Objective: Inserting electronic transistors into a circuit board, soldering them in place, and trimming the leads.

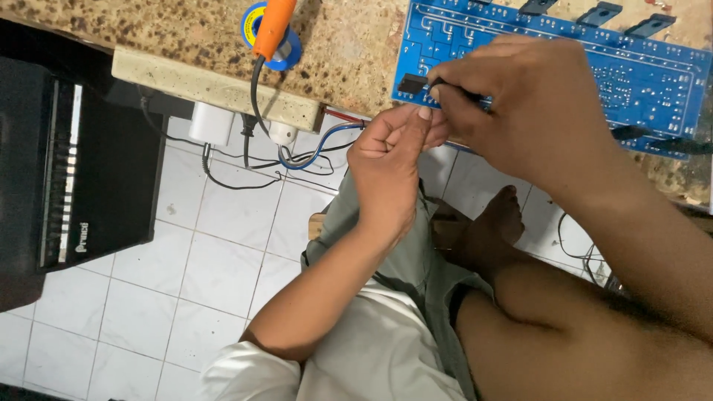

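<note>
A person sits at a speckled stone bench (186, 37), seen from above. On it lies a flat blue circuit board (631, 74), its near edge overhanging the bench. The right hand (520, 104) has its grip pinched shut on a thin dark tool (464, 94) whose tip meets a small black part (411, 83) at the board's corner. The left hand (390, 160) is curled closed, thumb steadying. This looks like fitting the part; the next move calls for fine alignment.
</note>
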